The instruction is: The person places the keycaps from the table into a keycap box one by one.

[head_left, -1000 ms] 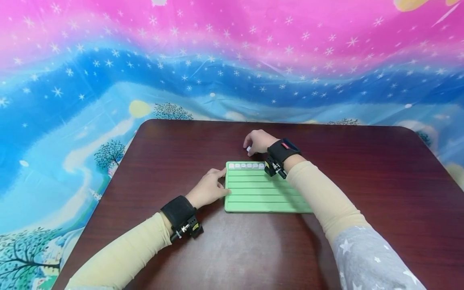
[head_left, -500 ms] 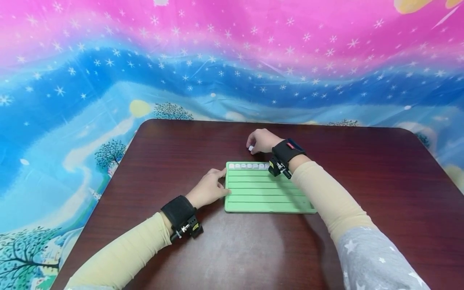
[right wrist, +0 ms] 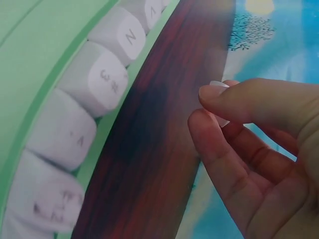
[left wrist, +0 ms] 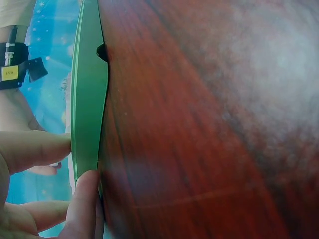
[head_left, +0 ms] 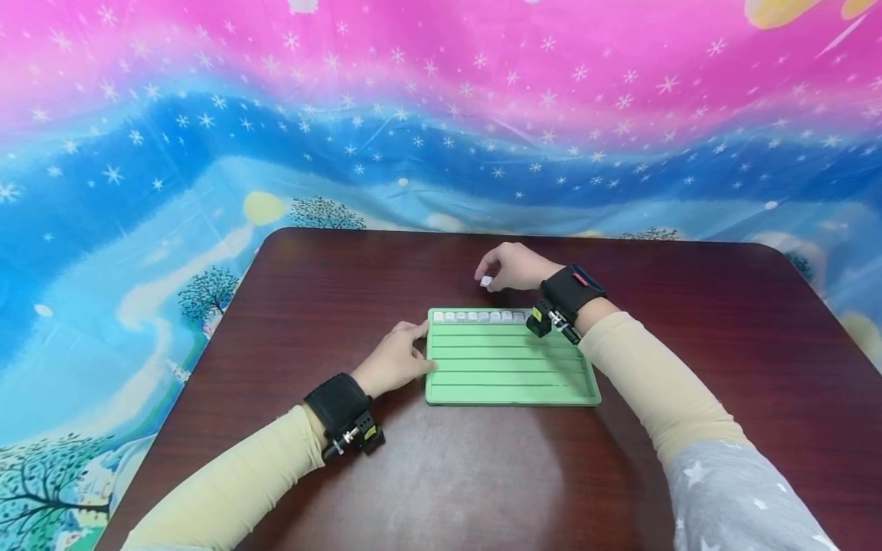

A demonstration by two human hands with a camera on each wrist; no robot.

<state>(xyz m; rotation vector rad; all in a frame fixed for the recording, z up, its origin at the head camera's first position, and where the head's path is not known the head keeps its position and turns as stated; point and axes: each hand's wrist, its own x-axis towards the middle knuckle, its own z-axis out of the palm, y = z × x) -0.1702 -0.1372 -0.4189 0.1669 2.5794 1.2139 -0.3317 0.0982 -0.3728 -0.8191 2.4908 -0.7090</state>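
Note:
A green tray (head_left: 513,390) with several lengthwise ridges lies on the table. White keycaps (head_left: 472,316) with printed characters stand side by side along its far row; the right wrist view shows some of them close up. My left hand (head_left: 393,361) holds the tray's left edge with thumb and fingers, also seen in the left wrist view. Beyond the far edge, my right hand (head_left: 520,268) pinches one white keycap (head_left: 486,282) between thumb and fingers, above the table and apart from the tray. The right wrist partly hides the row's right end.
A dark red-brown wooden table (head_left: 331,283) with rounded far corners bears the tray. Behind it hangs a pink and blue backdrop cloth (head_left: 441,122) with snowflakes and trees. Black wrist bands with small cameras (head_left: 540,320) sit on both wrists, the right one over the tray.
My right hand has moved to the right beyond the tray, the keycap still in its fingers. More of the keycap row and the tray's right side now show. The left hand stays put.

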